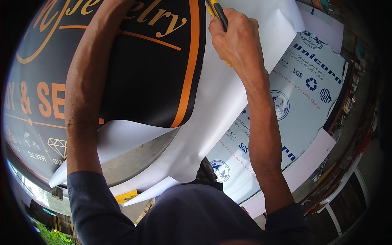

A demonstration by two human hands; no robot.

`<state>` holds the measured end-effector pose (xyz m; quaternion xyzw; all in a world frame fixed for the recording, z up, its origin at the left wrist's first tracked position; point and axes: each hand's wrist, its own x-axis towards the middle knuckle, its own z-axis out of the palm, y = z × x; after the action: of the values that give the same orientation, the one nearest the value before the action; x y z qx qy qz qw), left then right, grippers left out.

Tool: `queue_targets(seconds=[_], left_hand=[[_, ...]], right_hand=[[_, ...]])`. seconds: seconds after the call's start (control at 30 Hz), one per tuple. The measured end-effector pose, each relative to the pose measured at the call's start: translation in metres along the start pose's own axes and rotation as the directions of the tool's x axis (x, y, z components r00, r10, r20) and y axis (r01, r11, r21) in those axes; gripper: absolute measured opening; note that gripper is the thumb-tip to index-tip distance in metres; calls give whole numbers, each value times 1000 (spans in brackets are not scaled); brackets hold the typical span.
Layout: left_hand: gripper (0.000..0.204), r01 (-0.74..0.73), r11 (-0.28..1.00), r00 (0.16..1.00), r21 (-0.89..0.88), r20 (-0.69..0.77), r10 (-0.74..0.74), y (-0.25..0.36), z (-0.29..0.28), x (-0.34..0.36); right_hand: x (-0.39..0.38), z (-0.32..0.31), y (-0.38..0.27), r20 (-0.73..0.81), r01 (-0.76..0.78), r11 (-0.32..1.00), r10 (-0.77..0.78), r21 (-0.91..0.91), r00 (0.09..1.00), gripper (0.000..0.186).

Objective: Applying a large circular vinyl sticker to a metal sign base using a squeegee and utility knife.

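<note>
My right hand (237, 38) is closed around a yellow and black utility knife (221, 15), whose tip runs past the upper edge of the picture. Beneath that hand lies a long white sheet (222, 87). My left forearm reaches across a black printed vinyl sheet (145, 81) with gold lettering and an orange border. Only the start of my left hand (118, 5) shows at the top edge, its fingers hidden. At its lower edge the vinyl curls up, and its white underside (126, 136) shows.
Printed pale blue composite panels (312, 83) lie to the right, partly under the white sheet. A yellow tool (126, 197) rests near my body, beside a curled white corner. Assorted clutter (349, 104) lines the far right, and green plants (51, 234) show at lower left.
</note>
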<state>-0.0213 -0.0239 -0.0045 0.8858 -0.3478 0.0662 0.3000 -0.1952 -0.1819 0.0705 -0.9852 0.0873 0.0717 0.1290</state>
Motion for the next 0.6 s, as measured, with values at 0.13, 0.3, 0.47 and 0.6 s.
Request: queue_targets(seconds=[0.13, 0.3, 0.47, 0.6], left_hand=[[68, -4, 1000, 1000, 17, 7, 3, -8, 0, 4], [69, -11, 999, 1000, 30, 4, 10, -8, 7, 2], [69, -14, 998, 1000, 66, -7, 15, -5, 4, 0], [68, 3, 999, 1000, 44, 7, -4, -4, 4, 4]], right_hand=[[1, -4, -5, 48, -51, 994, 46, 94, 998, 31], [-2, -3, -5, 54, -59, 996, 56, 59, 997, 30], [-6, 2, -3, 1, -22, 999, 22, 38, 1000, 30], [-6, -1, -6, 28, -50, 999, 50, 17, 998, 29]])
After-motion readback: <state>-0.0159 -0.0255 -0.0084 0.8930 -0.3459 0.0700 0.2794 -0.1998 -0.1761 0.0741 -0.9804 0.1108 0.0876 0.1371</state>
